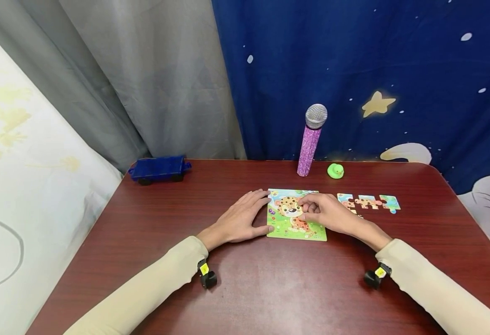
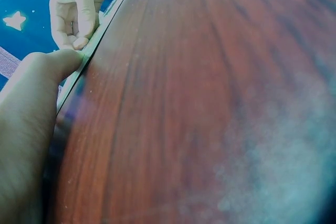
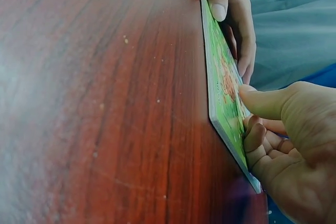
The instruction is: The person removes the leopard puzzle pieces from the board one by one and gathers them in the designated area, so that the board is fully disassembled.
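A square jigsaw puzzle board (image 1: 276, 228) with a spotted cartoon leopard on green lies flat on the table. My left hand (image 1: 241, 218) rests at its left side, fingers fairly straight, with fingertips and thumb at the edge. From the right, my right hand (image 1: 326, 211) reaches over the board, its thumb and index finger pinching at a puzzle piece by the leopard's face; the hand largely covers that piece. In the right wrist view, the right thumb (image 3: 262, 100) presses on the picture and the other fingers curl beneath. Several loose puzzle pieces (image 1: 367, 202) lie right of the board, partly behind my right wrist.
Behind the board, a glittery purple microphone (image 1: 309, 149) stands near the table's back edge beside a small green rubber duck (image 1: 335, 171). A blue toy wagon (image 1: 159, 169) sits at the back left corner of the dark red wooden table (image 1: 253, 288). Curtains hang behind.
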Motion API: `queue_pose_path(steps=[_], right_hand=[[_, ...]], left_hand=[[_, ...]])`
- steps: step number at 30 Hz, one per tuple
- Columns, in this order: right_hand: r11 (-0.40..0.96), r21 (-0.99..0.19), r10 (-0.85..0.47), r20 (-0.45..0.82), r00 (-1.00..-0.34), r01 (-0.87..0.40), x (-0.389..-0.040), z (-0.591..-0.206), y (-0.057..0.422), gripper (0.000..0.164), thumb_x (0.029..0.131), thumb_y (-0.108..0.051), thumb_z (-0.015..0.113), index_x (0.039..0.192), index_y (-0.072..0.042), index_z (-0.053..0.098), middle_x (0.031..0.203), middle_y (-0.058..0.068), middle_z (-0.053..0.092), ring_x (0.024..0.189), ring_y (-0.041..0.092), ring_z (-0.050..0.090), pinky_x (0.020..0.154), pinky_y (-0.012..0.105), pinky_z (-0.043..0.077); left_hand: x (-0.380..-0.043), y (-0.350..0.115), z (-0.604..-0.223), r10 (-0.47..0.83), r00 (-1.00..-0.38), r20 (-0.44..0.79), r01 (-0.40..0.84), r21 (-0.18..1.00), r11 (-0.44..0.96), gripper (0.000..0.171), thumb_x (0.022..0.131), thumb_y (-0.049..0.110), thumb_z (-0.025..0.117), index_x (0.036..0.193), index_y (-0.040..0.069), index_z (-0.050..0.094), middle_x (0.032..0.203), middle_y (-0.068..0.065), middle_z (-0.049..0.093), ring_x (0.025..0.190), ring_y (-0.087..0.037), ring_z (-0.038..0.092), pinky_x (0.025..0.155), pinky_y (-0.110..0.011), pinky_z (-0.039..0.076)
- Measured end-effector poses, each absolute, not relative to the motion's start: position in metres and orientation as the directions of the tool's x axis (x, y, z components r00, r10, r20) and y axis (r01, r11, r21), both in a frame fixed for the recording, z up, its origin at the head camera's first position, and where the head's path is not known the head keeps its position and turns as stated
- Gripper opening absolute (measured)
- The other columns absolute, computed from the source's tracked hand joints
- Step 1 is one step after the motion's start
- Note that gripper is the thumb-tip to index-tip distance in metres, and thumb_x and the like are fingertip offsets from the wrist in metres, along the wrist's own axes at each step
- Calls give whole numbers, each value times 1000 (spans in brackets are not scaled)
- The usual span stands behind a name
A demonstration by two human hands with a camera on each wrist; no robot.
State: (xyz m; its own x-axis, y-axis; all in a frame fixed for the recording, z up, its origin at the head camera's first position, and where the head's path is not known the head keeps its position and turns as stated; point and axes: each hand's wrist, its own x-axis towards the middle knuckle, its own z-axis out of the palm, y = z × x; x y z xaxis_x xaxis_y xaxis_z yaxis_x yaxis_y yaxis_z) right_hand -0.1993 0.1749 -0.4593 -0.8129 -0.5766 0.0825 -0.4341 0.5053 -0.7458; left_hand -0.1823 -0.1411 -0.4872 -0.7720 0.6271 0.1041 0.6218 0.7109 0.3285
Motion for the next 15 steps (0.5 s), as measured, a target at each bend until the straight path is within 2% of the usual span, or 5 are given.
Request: queue_pose_path(steps=[15], right_hand=[[575, -668, -605, 40, -795, -471, -201, -452, 172, 42, 92, -14, 92, 126, 5, 75, 93, 2, 70, 87, 15, 64, 77, 31, 56]], left_hand=[[-182, -142, -487, 623, -776, 96, 615, 335, 714, 89, 103, 66, 63, 170, 12, 42, 180, -3, 30, 169, -19, 18, 137, -38, 12]])
